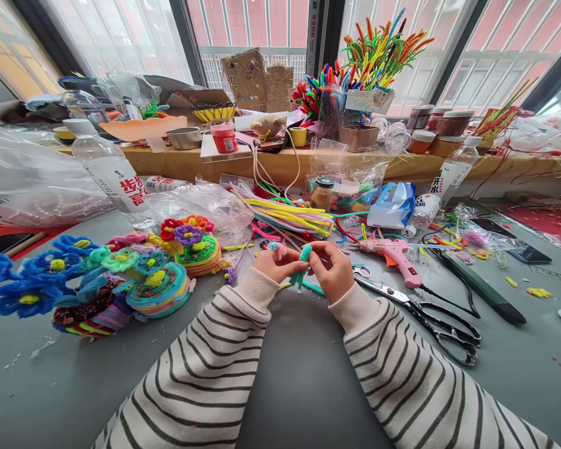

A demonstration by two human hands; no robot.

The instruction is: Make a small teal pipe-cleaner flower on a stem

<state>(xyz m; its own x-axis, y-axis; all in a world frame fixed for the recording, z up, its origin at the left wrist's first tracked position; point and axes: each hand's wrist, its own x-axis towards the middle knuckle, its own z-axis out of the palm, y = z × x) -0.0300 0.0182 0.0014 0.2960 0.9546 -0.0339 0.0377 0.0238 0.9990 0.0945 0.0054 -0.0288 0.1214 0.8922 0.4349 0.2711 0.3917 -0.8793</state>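
Between my two hands is a looped teal pipe cleaner (303, 254), its ends hanging below the fingers. My left hand (277, 264) pinches it from one side, and a small pink and light blue fuzzy piece (275, 247) shows at its fingers. From the other side my right hand (331, 267) grips the same loop between thumb and forefinger. Just beyond the hands lies a bundle of yellow, pink and white pipe cleaners (299, 215). Scissors with black handles (430, 318) and a pink glue gun (397, 255) rest beside my right hand.
Pipe-cleaner flowers (56, 268) in round coiled pots (161, 290) stand at the left. Water bottles (110, 165) (458, 165) lean on both sides. A green-handled cutter (486, 290) lies at the right. Behind, a ledge (168, 165) carries jars, cups and bunches of pipe-cleaner stems (383, 53).
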